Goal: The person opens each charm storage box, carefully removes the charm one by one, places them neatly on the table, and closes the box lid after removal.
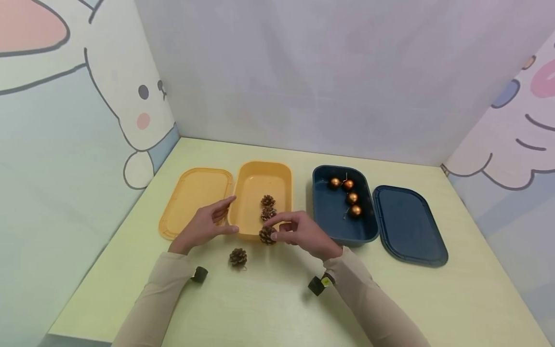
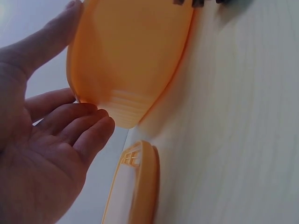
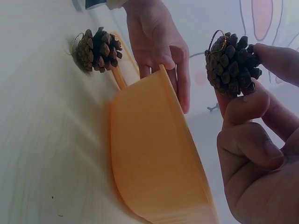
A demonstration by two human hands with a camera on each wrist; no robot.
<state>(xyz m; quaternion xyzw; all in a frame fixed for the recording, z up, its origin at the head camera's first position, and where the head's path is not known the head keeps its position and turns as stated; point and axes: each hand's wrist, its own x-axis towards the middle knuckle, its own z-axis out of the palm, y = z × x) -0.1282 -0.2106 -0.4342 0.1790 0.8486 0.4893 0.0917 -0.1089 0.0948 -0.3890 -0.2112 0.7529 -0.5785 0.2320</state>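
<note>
My right hand [image 1: 305, 233] pinches a brown pinecone [image 3: 231, 65] between thumb and fingertips, over the front edge of the yellow box [image 1: 248, 197]. A thin gold loop sticks out of this pinecone. Inside the box, two more pinecones [image 1: 268, 213] lie along its right side. At the box's left front corner is my left hand [image 1: 201, 229], with loosely extended fingers [image 2: 88, 135] touching the wall near the rim. Another pinecone [image 1: 238, 258] rests on the table in front of the box, also with a loop.
Left of the yellow box lies its flat yellow lid [image 1: 195, 195]. A navy box [image 1: 331, 221] stands to the right, holding several shiny copper-coloured balls [image 1: 352, 198]. Beyond it is a navy lid [image 1: 407, 224]. Walls with cartoon drawings border the pale table [image 1: 269, 308].
</note>
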